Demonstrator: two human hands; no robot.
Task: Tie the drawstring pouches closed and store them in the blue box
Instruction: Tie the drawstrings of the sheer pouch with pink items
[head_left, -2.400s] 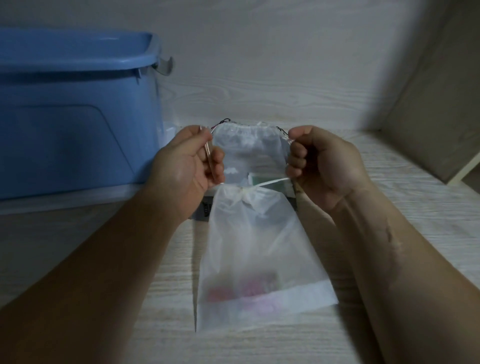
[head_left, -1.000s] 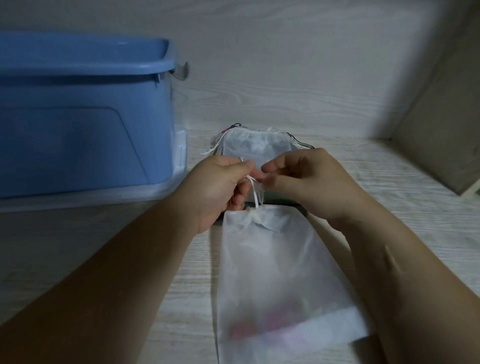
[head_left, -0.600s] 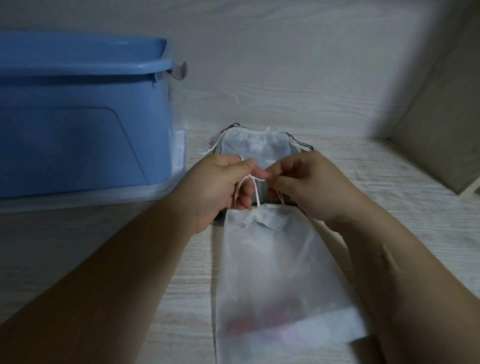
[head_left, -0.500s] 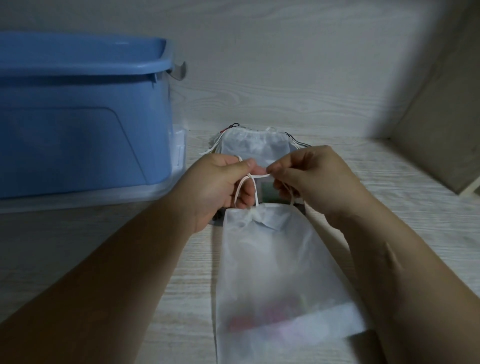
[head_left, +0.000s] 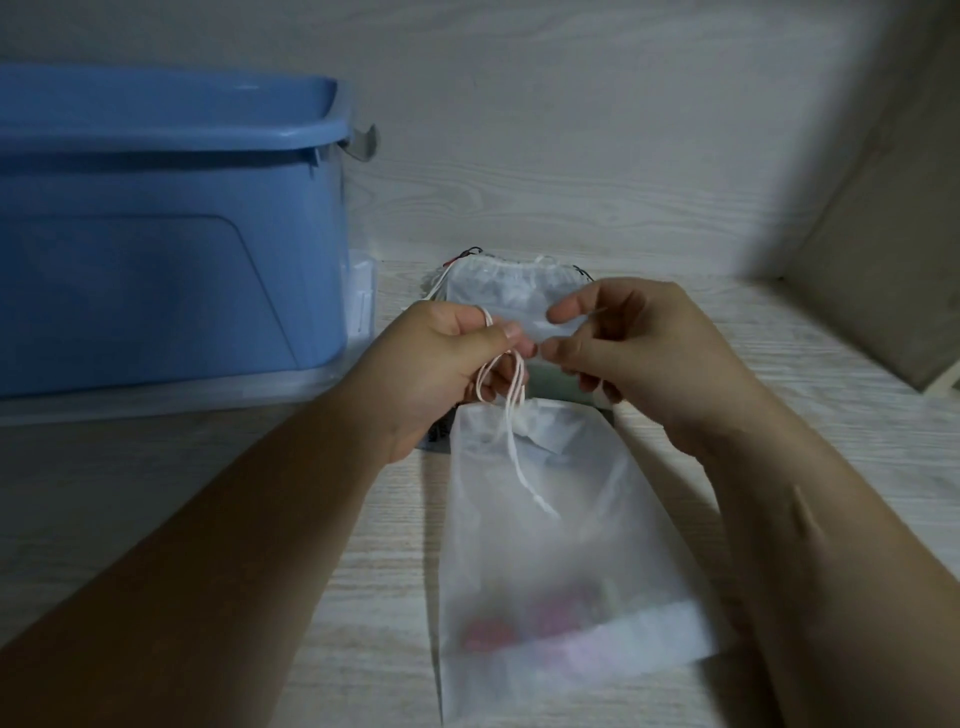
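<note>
From over the person's shoulder, a see-through white pouch (head_left: 561, 561) lies flat on the pale wood-grain table (head_left: 810, 374). Its gathered neck points away from the person, and its bottom edge is nearest them. Some blurred pink and red things show through the fabric low down in it.

The left hand (head_left: 436, 374) is just above the neck. Its thumb and forefinger pinch the white drawstring (head_left: 514, 441), which loops under the fingers. One loose end of the cord trails down across the front of the pouch.

The right hand (head_left: 654, 364) is close beside the left, almost touching at the fingertips. Its fingers are half curled, and the forefinger and thumb tips are a little apart. I cannot tell whether a strand of cord runs between them.

Just beyond both hands, against the back wall, is a small stack of pouches (head_left: 498, 286). Thin dark and red cords poke out at its top corners.

The blue box (head_left: 156, 260) stands on the table to the left, well apart from the pouch being tied. A grey latch hangs at its near corner.
</note>
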